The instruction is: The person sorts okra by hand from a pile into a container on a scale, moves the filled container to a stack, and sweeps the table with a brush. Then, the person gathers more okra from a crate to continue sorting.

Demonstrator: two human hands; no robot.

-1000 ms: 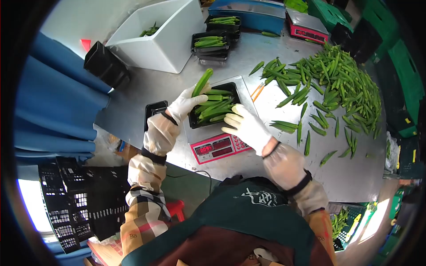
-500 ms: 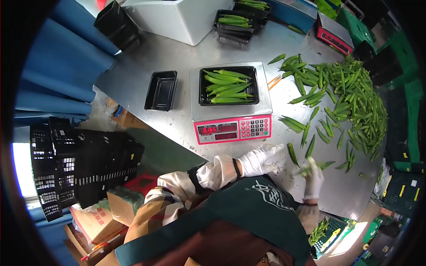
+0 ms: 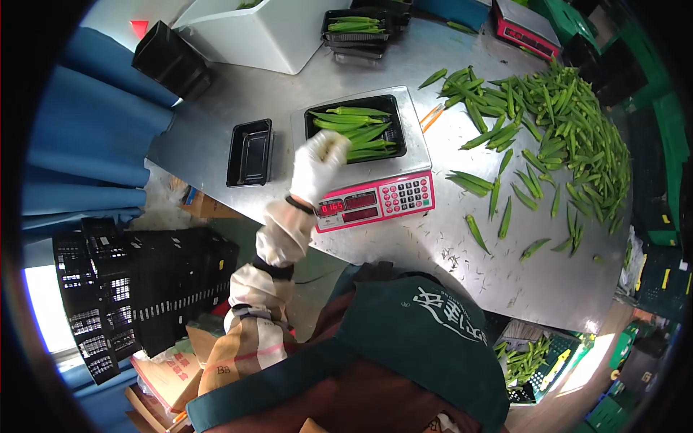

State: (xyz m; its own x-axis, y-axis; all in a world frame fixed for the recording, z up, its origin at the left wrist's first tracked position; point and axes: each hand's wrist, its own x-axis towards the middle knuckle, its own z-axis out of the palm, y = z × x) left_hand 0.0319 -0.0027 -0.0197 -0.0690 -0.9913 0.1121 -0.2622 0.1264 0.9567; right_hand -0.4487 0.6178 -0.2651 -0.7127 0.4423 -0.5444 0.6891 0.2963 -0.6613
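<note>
My left hand [image 3: 320,164], in a white glove, reaches over the near-left edge of a black tray [image 3: 399,148]. Its fingers are curled in at the okra pods [image 3: 368,134] lying in that tray; what they grip, if anything, is hidden. The tray rests on the steel plate of a red-framed digital scale [image 3: 375,198], whose lit display reads about 0165. To the left of the scale lies a second black tray [image 3: 250,154] with nothing in it. My right hand is out of sight.
A large okra heap [image 3: 567,130] covers the right of the metal table [image 3: 433,249], with loose pods around it. An orange-handled tool [image 3: 432,117] lies beside the scale. At the back stand a white foam box [image 3: 249,36], filled trays [image 3: 355,29] and another scale [image 3: 525,32]. Black crates [image 3: 159,274] stand lower left.
My left hand has moved up and left from the table's front edge to the tray on the scale. My right hand, earlier holding okra near the front edge, has left the view; a pod lies there.
</note>
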